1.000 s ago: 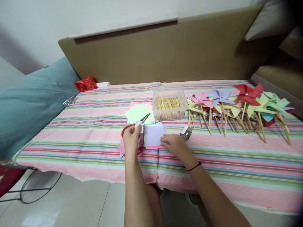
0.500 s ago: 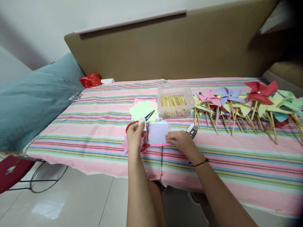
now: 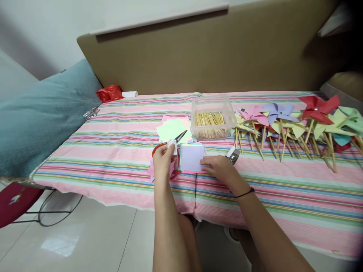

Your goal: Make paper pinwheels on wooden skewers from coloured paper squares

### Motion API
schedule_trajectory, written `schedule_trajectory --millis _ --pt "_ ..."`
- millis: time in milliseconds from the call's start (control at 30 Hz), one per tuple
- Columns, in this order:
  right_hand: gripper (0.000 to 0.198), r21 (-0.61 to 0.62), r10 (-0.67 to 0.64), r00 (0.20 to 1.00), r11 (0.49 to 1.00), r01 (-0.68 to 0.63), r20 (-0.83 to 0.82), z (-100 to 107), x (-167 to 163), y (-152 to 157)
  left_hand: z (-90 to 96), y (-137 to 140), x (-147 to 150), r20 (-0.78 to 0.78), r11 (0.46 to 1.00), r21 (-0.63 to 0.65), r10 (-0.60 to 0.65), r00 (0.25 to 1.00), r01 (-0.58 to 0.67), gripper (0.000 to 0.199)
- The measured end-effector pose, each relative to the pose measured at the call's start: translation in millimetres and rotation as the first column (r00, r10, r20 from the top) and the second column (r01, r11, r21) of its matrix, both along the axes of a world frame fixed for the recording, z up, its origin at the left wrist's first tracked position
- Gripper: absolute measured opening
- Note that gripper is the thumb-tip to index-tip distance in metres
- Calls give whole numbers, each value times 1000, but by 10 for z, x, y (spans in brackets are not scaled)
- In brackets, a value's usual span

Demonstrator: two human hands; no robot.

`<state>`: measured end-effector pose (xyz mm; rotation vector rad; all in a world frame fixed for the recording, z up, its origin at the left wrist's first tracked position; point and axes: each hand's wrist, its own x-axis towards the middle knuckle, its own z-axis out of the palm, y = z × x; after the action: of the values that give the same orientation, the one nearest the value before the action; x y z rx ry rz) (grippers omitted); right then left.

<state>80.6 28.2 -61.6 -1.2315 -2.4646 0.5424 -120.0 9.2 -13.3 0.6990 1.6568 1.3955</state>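
My left hand (image 3: pixel 163 160) pinches a small white printed piece (image 3: pixel 172 145), perhaps a little box or label. Just behind it lie scissors with dark blades (image 3: pixel 180 136) and red handles (image 3: pixel 157 148), partly hidden by that hand. In front of me is a stack of square coloured paper (image 3: pixel 191 158) with a lilac sheet on top. The extended fingers of my right hand (image 3: pixel 217 166) rest on the right edge of this stack. Green and pink sheets (image 3: pixel 172 130) are fanned out behind the scissors, and pink pieces (image 3: pixel 151 172) stick out beside my left wrist.
A clear plastic box (image 3: pixel 227 113) holds many short wooden sticks (image 3: pixel 210 119). Paper pinwheels (image 3: pixel 280 112) on sticks lie at the right. Beside my right hand is a small opened packet (image 3: pixel 233 155) of shiny metal bits. A red plastic bag (image 3: pixel 109 93) lies far left on the striped cloth (image 3: pixel 113 158).
The whole view has shifted slightly. Both hands keep nearly the same places, the left on the white piece and the right at the paper stack.
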Motion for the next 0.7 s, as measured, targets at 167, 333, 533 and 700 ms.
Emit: schedule_trajectory --millis 167,333,533,700 --pt "18 2 16 1000 1000 -16 -19 -6 26 9 10 -18 -7 -14 1000 -6 -5 1000 5 36" --pt "19 11 -44 998 999 45 -54 27 1 -14 28 -26 -6 -8 1000 -12 1 1000 -1 35" --pt "19 4 -291 946 956 294 -142 -6 -90 -20 66 -26 38 16 998 -55 -33 999 34 30" --pt "14 -75 -437 865 898 433 -246 1 -136 -27 33 -11 117 -12 984 -143 -110 994 107 31"
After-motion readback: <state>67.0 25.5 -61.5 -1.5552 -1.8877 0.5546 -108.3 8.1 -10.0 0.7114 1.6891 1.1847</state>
